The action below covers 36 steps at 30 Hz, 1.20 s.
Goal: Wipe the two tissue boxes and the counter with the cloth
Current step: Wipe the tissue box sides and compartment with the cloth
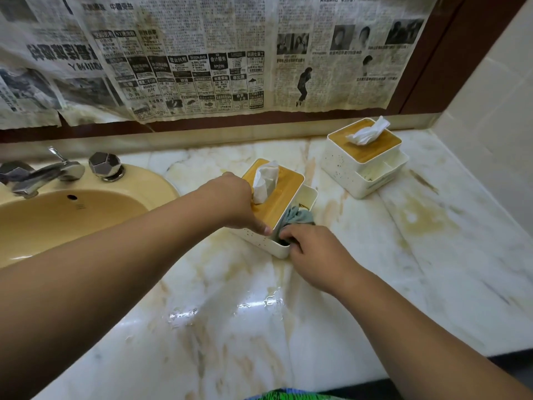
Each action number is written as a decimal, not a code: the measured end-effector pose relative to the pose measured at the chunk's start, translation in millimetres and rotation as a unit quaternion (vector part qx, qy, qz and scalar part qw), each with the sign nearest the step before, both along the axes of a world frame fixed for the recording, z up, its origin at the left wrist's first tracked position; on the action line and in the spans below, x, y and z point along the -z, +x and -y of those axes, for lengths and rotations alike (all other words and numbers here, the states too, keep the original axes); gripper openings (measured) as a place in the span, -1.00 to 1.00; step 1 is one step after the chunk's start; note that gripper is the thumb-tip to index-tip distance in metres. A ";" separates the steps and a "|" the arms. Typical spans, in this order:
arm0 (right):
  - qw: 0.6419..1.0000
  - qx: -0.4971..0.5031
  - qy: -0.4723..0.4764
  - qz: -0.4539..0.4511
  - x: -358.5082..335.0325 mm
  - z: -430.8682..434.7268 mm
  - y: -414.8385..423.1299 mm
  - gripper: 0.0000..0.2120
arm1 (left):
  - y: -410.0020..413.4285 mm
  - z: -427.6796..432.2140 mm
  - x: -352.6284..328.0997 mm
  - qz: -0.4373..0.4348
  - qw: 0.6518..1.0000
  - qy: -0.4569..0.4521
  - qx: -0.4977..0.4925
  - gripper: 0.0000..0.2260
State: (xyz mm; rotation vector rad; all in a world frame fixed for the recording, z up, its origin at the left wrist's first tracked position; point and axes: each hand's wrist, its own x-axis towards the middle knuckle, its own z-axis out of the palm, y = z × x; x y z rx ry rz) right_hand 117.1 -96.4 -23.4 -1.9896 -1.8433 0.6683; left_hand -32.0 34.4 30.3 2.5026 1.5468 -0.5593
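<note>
A white tissue box with a wooden lid stands on the marble counter near the sink. My left hand grips its near-left side and lid edge. My right hand presses a grey-green cloth into the box's open side compartment. A second white tissue box with a wooden lid stands farther back on the right, apart from both hands, a tissue sticking out of its top.
A yellow sink basin with a chrome tap and a knob lies to the left. Newspaper sheets cover the back wall. Water spots and brown stains mark the counter. A tiled wall bounds the right.
</note>
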 end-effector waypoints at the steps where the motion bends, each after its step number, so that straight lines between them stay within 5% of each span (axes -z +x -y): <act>1: 1.000 0.006 0.005 -0.003 -0.3 0.6 0.9 -0.69 | 0.5 -0.3 0.2 -0.003 1.000 0.000 0.004 -0.36; 6: 0.981 0.143 0.131 -0.028 2.5 1.7 3.6 -0.81 | -2.7 -1.3 1.2 0.002 1.000 0.004 0.011 -0.35; 10: 0.976 0.210 -0.005 -0.050 11.5 -5.3 8.5 -0.46 | -6.9 0.9 3.7 0.015 1.000 0.011 0.010 -0.36; 13: 0.952 0.245 0.008 -0.181 22.1 -9.0 6.8 -0.60 | -8.7 2.9 4.4 0.027 0.999 0.018 0.004 -0.35; 18: 0.934 0.293 0.115 -0.170 20.7 -10.8 -1.2 -0.87 | -16.3 2.6 9.0 0.078 0.996 0.019 -0.031 -0.24; 22: 0.919 0.261 0.180 -0.236 6.7 -10.2 -11.3 -0.86 | -19.5 4.0 11.9 0.099 0.994 0.020 -0.038 -0.10; 32: 0.990 0.119 0.046 -0.067 17.1 -0.1 -18.6 -0.76 | -20.9 3.0 10.5 0.102 0.994 0.016 -0.026 -0.04; 36: 0.978 0.160 0.120 -0.062 14.0 2.2 -11.3 -0.77 | -21.0 3.4 9.3 0.101 0.995 0.011 -0.022 -0.06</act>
